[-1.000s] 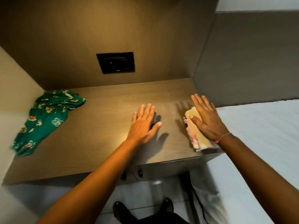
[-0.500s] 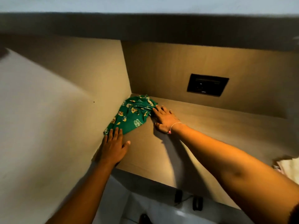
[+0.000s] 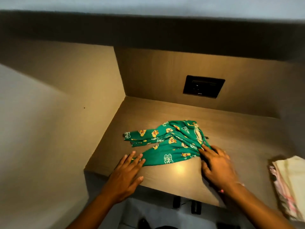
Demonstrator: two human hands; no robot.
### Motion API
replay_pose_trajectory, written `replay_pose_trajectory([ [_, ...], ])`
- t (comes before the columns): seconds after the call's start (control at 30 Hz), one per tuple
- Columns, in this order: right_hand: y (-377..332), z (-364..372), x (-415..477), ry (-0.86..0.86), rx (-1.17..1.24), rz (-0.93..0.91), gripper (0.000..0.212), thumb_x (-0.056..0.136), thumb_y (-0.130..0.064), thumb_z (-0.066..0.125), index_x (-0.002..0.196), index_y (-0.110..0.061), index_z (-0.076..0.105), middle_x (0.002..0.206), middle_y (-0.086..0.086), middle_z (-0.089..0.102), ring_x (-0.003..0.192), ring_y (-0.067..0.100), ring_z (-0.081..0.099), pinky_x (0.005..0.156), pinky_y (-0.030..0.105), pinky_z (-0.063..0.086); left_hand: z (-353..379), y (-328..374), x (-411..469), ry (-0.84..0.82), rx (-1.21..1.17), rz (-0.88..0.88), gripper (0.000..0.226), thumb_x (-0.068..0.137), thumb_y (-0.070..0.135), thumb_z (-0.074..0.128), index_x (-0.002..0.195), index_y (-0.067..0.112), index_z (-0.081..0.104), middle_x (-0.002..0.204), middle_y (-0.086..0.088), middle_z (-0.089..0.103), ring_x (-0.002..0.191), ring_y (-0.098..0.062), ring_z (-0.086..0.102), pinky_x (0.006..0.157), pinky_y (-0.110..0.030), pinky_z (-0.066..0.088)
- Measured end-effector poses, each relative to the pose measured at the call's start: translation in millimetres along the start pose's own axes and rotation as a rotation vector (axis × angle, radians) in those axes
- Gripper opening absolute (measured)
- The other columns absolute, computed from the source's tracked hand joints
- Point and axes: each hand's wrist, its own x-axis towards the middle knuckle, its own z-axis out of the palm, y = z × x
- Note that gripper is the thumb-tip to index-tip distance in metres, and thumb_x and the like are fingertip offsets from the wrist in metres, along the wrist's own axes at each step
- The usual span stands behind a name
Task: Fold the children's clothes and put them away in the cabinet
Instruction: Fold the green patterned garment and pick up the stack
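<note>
A green children's garment (image 3: 171,142) with yellow cartoon prints lies crumpled in the middle of the wooden desk top (image 3: 231,129). My left hand (image 3: 127,172) lies flat at its lower left corner, fingertips on the hem. My right hand (image 3: 216,164) presses on the garment's right end, fingers curled into the bunched fabric. A folded pale yellow and pink garment (image 3: 290,182) lies at the desk's right edge, apart from both hands.
A black wall socket plate (image 3: 203,88) sits in the back panel. A side wall (image 3: 49,113) closes the desk on the left and a dark shelf (image 3: 148,28) overhangs it. Below the desk edge are floor and my feet.
The green garment has been dragged from the left corner to the middle of the desk. Both hands came with it, and the view has swung back to the right.
</note>
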Motion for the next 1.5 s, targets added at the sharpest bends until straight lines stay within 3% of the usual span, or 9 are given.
replay_pose_trajectory([
  [0.1,17.0,-4.6,-41.3,0.104,0.007,0.113,0.038,0.068,-0.029,0.055,0.102,-0.027,0.073,0.109,-0.004,0.072,0.103,0.027,0.059,0.090,0.044,0.046,-4.4,18.7,8.6,0.055,-0.030,0.088,0.054,0.098,0.055,0.030,0.144,0.030,0.045,0.155,0.010,0.033,0.148,-0.013,0.017,0.122,-0.040,0.007],
  [0.27,45.7,-14.0,-11.3,0.299,0.212,0.244,0.028,0.090,-0.021,0.055,0.116,-0.026,0.065,0.108,0.002,0.070,0.099,0.023,0.055,0.084,0.037,0.047,-26.3,37.3,57.2,0.282,-0.090,0.005,0.038,0.096,0.043,0.042,0.123,0.027,0.064,0.126,0.006,0.064,0.121,-0.013,0.052,0.099,-0.040,0.041],
  [0.43,50.0,-28.0,27.6,0.085,0.184,0.036,0.027,0.095,-0.037,0.050,0.119,-0.027,0.058,0.114,0.000,0.061,0.107,0.020,0.051,0.089,0.036,0.045,-53.9,49.0,120.3,0.227,0.007,0.075,0.021,0.090,0.040,0.059,0.100,0.023,0.066,0.099,0.005,0.062,0.095,-0.017,0.054,0.082,-0.037,0.042],
  [0.63,59.1,-6.3,-44.2,0.023,0.062,-0.276,0.049,0.087,-0.068,0.042,0.115,-0.033,0.060,0.108,-0.009,0.057,0.101,0.011,0.050,0.085,0.034,0.047,-30.5,42.5,66.9,0.069,0.046,0.283,0.040,0.082,0.067,0.055,0.096,0.032,0.065,0.097,0.010,0.059,0.091,-0.008,0.051,0.077,-0.027,0.042],
  [0.73,63.4,9.0,-63.6,0.069,0.069,-0.264,0.040,0.088,-0.059,0.053,0.116,-0.031,0.066,0.118,-0.006,0.061,0.108,0.017,0.053,0.083,0.037,0.049,-17.1,36.0,41.5,0.125,0.008,0.245,0.035,0.085,0.059,0.057,0.098,0.028,0.067,0.097,0.007,0.060,0.090,-0.009,0.052,0.071,-0.024,0.041],
  [1.0,49.5,22.1,-62.3,0.223,0.076,-0.151,0.002,0.089,-0.027,0.059,0.091,-0.026,0.058,0.092,-0.004,0.061,0.087,0.022,0.055,0.074,0.035,0.044,-20.0,57.8,40.2,0.226,-0.071,0.168,0.024,0.092,0.038,0.047,0.090,0.019,0.062,0.089,0.003,0.060,0.080,-0.014,0.054,0.066,-0.025,0.039],
  [1.23,55.3,-22.6,-53.8,0.295,0.738,-0.006,0.007,0.098,-0.030,0.047,0.095,-0.031,0.052,0.074,-0.010,0.061,0.066,0.009,0.057,0.060,0.033,0.041,-50.6,73.2,48.5,0.274,-0.482,0.000,0.005,0.095,0.031,0.046,0.095,0.031,0.051,0.074,0.012,0.061,0.067,-0.003,0.061,0.053,-0.016,0.045],
  [1.4,61.7,-52.9,-55.1,0.019,0.514,-0.201,0.051,0.077,-0.076,0.049,0.108,-0.036,0.049,0.063,-0.007,0.058,0.055,0.010,0.053,0.052,0.037,0.043,-63.6,68.1,54.4,0.204,-0.464,0.019,0.010,0.094,0.036,0.051,0.099,0.035,0.060,0.071,0.013,0.066,0.066,-0.002,0.063,0.053,-0.017,0.044],
  [1.5,68.4,-63.9,-57.2,-0.022,0.292,-0.337,0.042,0.081,-0.069,0.054,0.103,-0.033,0.053,0.076,-0.011,0.061,0.067,0.010,0.054,0.058,0.039,0.047,-73.2,55.5,56.7,0.114,-0.468,0.007,0.010,0.094,0.033,0.060,0.097,0.042,0.066,0.079,0.014,0.071,0.071,-0.002,0.067,0.059,-0.023,0.053],
])
